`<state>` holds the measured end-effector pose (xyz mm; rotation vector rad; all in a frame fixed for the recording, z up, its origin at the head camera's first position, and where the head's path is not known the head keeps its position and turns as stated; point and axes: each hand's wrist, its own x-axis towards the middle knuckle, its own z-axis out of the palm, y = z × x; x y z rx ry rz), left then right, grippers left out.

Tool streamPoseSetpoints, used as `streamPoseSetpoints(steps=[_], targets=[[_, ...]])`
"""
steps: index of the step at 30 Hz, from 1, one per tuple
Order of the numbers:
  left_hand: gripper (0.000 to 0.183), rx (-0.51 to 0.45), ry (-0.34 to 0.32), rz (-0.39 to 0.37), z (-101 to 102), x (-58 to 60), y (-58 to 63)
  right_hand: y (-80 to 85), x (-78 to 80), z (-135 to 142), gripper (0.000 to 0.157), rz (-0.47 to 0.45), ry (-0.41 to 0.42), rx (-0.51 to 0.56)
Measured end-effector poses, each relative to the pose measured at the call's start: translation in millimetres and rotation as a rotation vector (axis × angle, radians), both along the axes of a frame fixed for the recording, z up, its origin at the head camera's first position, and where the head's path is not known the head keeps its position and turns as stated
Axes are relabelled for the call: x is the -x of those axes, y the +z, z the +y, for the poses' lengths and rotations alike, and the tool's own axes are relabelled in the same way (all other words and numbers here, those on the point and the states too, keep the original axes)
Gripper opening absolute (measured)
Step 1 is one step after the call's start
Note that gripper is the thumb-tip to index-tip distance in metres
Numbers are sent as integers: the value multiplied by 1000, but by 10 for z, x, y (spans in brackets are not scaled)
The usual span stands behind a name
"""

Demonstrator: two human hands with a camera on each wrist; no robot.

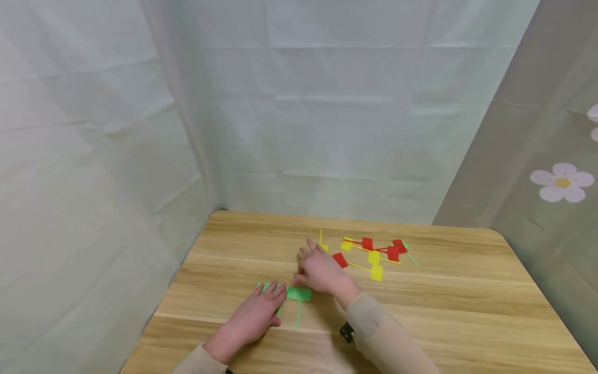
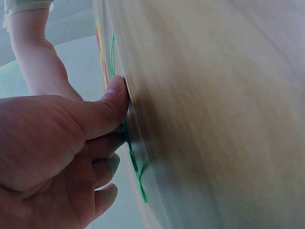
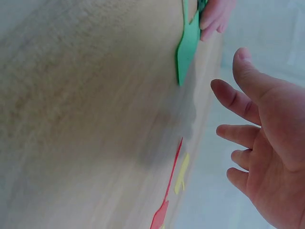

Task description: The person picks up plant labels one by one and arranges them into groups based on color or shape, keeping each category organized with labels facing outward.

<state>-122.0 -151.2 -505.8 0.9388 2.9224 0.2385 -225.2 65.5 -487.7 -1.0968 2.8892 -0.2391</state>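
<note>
Green flag-shaped cable-tie tags lie side by side on the wooden table, their thin tails toward the person. My left hand rests on them with its fingers stretched out, covering part of the row. In the left wrist view the tags show edge-on by the fingers. My right hand hovers just beyond the row. Its fingers are spread and loosely bent, with nothing between them, as the right wrist view of the hand shows. A red tag lies beside it.
Several loose yellow tags and red tags are scattered and partly overlapping at the back right. One green tag lies at their right end. Pale cloth hangs behind the table.
</note>
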Motion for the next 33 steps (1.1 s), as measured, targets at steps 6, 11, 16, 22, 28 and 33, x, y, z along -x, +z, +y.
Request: streamPoseSetpoints(steps=[6,11,16,22,28,33], targets=[[73,12,5,31,-2,-2,-4,36,24,34,32,3,-25,8],[73,33,-6,64,-5,-16,-7,26,29,47,31,-4,-32,9],[73,47,-11,79,-6,-28,-5,27,11,56,31,-23,-18,30],[73,59,-2,81,-2,-35,-3,57,-30,55,34,-46,-15,32],[72,57,-3,75,-6,-37,-9,49,-43,62,39,-46,-19,24],[73,54,-2,78,-13,-38,-25,36,-44,66,41,-46,-22,21]])
